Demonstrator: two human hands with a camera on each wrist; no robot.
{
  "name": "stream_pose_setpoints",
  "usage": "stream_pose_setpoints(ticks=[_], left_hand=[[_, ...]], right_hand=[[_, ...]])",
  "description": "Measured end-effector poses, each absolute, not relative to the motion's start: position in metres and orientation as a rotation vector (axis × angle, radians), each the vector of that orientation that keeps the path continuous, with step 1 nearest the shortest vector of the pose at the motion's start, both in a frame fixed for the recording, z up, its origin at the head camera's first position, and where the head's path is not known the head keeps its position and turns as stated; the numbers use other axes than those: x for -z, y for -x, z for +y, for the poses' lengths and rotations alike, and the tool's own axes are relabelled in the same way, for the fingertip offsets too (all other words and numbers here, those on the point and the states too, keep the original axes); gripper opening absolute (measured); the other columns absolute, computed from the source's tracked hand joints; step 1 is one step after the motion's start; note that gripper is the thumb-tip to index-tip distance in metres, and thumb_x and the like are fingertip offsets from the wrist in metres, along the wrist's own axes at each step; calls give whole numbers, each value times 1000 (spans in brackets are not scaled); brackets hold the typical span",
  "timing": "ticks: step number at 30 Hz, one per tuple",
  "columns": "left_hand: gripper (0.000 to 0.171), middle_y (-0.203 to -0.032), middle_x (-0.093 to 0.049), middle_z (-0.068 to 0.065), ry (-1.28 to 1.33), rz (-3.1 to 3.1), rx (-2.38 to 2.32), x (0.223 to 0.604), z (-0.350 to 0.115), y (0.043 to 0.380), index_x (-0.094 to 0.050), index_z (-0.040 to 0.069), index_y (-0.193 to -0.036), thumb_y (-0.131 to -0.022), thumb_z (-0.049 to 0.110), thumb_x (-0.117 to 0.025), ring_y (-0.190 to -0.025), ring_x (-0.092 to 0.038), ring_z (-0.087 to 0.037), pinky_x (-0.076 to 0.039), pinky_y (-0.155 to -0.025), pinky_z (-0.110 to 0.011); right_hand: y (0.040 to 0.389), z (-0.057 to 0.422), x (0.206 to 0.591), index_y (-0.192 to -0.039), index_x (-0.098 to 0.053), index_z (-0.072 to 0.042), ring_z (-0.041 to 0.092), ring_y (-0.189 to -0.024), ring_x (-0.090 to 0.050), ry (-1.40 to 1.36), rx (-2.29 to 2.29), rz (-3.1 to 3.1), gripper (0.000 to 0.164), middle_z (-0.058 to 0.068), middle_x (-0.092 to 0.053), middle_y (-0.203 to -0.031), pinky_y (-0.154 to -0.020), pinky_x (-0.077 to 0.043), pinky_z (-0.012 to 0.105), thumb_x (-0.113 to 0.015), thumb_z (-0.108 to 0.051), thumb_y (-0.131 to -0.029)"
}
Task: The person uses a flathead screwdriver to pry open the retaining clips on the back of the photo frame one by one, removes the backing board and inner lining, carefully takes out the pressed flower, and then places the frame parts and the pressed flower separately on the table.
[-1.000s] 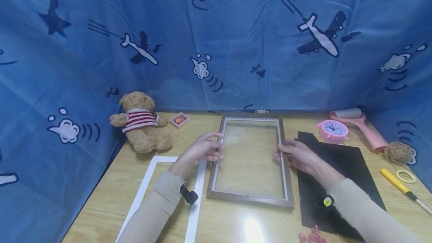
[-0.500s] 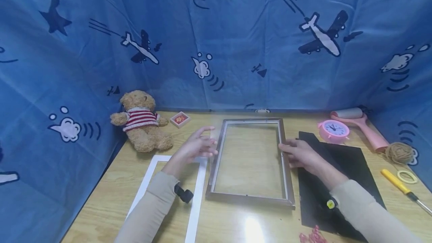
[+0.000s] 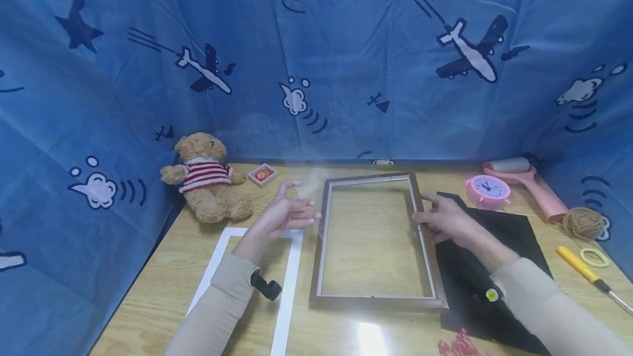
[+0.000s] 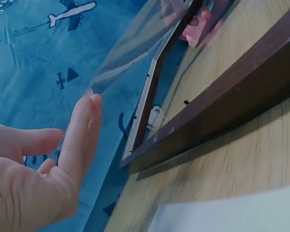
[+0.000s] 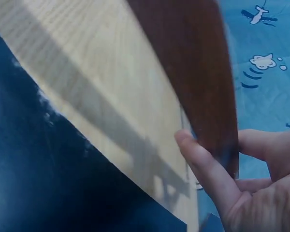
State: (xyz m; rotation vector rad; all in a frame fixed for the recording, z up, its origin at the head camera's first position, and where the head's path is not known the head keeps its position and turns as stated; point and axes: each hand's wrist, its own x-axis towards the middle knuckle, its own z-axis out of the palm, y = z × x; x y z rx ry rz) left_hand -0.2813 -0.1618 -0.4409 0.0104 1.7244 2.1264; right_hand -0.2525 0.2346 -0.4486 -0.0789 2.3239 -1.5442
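A brown picture frame with a pale inner lip lies in the middle, its right side raised off the table. My right hand grips that side, thumb against one face and fingers on the other, as the right wrist view shows on the brown bar. Left of the frame is my left hand, its fingers fairly straight. In the left wrist view a clear sheet slants up from between its thumb and fingers, apart from the frame. In the head view this sheet shows only as a faint haze.
A white mat border lies under my left arm, a black board under my right. A teddy bear and a small box stand back left; a pink clock, lint roller, twine and screwdriver at right.
My left hand has drawn left, away from the frame, with the clear sheet. The frame has shifted right and nearer, its right side rising in my right hand.
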Motion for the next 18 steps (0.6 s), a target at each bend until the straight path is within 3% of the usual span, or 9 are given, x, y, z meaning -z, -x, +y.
stream_pose_setpoints(ticks=[3,6,11,14,18], left_hand=[[61,-129,-55,-18,-8,1660,-2184,440,-159,279,-21,23,-154,-105,-3,-47,-92,-78,-27,-68,-87,-34],[59,-127,-56,-17,-3,1599,-2245,441,-157,275,-21,22,-152,-106,-2,-47,-92,-78,-27,-68,-89,-35],[56,-117,-58,-12,24,1506,-2356,439,-151,265,-20,24,-148,-106,-2,-48,-93,-79,-26,-68,-88,-32],[57,-120,-54,-13,37,1456,-2424,436,-148,258,-20,24,-147,-105,-4,-48,-95,-78,-27,-67,-90,-31],[59,-125,-51,-13,56,1399,-2507,434,-144,250,-20,24,-147,-104,-5,-48,-99,-77,-29,-66,-93,-31]], right_hand=[[252,243,445,-167,-4,2,29,-90,-80,115,1604,2281,85,43,-57,-134,-77,-69,47,-61,-13,-105],[252,252,440,-167,0,3,30,-94,-80,156,1646,2245,86,47,-49,-143,-79,-69,48,-59,-13,-107],[252,270,429,-167,4,1,24,-95,-80,175,1657,2237,89,38,-56,-143,-81,-69,46,-59,-17,-107],[253,280,425,-168,6,-1,21,-96,-80,164,1644,2245,90,37,-55,-145,-83,-69,48,-60,-18,-108],[255,294,423,-167,8,1,17,-94,-80,176,1650,2236,88,28,-66,-129,-83,-69,47,-56,-17,-109]])
